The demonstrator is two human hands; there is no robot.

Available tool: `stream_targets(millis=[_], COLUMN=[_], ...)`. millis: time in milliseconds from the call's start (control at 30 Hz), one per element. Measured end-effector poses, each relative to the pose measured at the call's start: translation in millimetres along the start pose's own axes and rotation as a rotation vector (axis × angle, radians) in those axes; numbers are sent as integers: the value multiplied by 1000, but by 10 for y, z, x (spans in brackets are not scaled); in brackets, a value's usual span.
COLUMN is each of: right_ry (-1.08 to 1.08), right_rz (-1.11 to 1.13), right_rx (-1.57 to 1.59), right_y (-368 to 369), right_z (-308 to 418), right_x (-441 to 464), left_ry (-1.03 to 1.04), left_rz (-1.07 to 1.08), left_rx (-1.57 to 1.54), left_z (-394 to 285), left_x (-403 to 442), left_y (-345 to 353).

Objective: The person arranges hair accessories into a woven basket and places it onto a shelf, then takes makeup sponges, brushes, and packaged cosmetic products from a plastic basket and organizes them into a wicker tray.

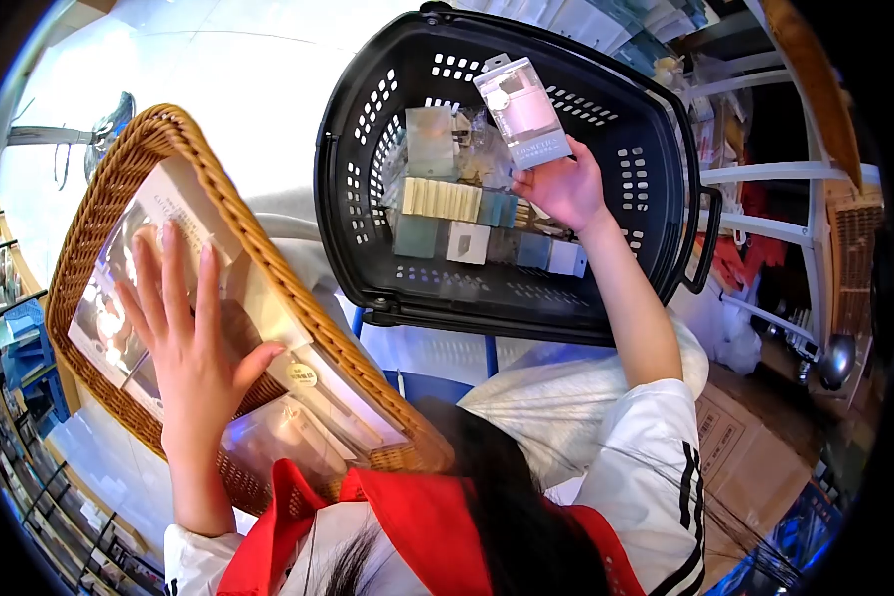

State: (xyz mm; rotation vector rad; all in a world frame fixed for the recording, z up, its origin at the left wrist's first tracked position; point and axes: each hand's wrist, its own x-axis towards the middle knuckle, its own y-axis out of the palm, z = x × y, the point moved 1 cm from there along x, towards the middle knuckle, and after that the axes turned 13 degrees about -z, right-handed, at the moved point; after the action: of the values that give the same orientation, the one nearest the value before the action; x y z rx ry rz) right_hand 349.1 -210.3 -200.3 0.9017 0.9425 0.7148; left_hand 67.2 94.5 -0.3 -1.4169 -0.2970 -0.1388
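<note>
My right hand [563,187] grips the lower end of a small cosmetics box [522,111] with a pink front and a grey base. The box is tilted above a black plastic shopping basket [368,278]. Inside that basket lie several packaged goods, among them a cream ribbed pack [441,200] and a small white box [467,242]. My left hand [184,328] is spread, fingers apart, over clear-fronted packages [119,298] in a brown wicker basket [233,214]. A round tag [301,374] shows near its thumb. Whether the palm presses on the packages, I cannot tell.
Shelves of goods [20,397] run along the left edge. A white rack [765,174] with hanging items stands at the right, and a cardboard carton [750,457] sits at lower right. A blue stool [417,382] is partly visible below the black basket.
</note>
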Motion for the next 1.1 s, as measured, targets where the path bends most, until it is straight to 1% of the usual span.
stream_targets(millis=[100,133,200,233,267,333,433,467,500,533,567,700,767,800,867,967,1067,1100], right_ry=[-63,-66,-69,-81,-78,-69,-112,-136,-187,-240,-234,-392,-381,-356,-363,-432,-496,-510], right_rz=[-114,-90,-39,63,66,-28,-62,-111,-162,-266,-304,-373,-469,-485,-507,-303,-300,-244], right_rx=[-73,-116,-200,-261,-324,-438,-502,-507,-601,-631,-729,-832,-805,-724,-667,-606,-452,-389], right_y=[313,412,599,688,778,1102,1197,1186,1067,1091,1084,785,935,1058,1128,1499,1478,1429], right_z=[-71,-96,-160,-191,-217,-293,-438,-521,-596,-714,-799,-1214,-1489,-1600,-1760,-1935,-2096,-2156], right_x=[-77,-111,-184,-230,-316,-530,-920,-1084,-1227,-1404,-1564,-2074,-2236,-2283,-2373,-2318,-2248,-2195], left_ry=[-15,8,-16,-26,-48,-25,39,64,54,31,10,-94,-119,-130,-167,-191,-121,-95], left_rz=[42,57,82,68,71,56,37,21,-7,-1,5,7,-32,-57,-104,-132,-143,-147], left_rx=[39,69,93,41,-11,-87,-224,-258,-292,-306,-322,-322,-271,-233,-148,-120,-68,-55], left_z=[-43,-38,-90,-100,-145,-202,-320,-349,-374,-363,-354,-211,-114,-53,91,269,402,441], left_x=[9,-2,-11,-44,-67,-173,-383,-471,-566,-665,-756,-1062,-1163,-1190,-1223,-1119,-953,-909], left_y=[-85,-107,-187,-206,-267,-326,-422,-426,-417,-430,-447,-494,-489,-484,-443,-470,-339,-264])
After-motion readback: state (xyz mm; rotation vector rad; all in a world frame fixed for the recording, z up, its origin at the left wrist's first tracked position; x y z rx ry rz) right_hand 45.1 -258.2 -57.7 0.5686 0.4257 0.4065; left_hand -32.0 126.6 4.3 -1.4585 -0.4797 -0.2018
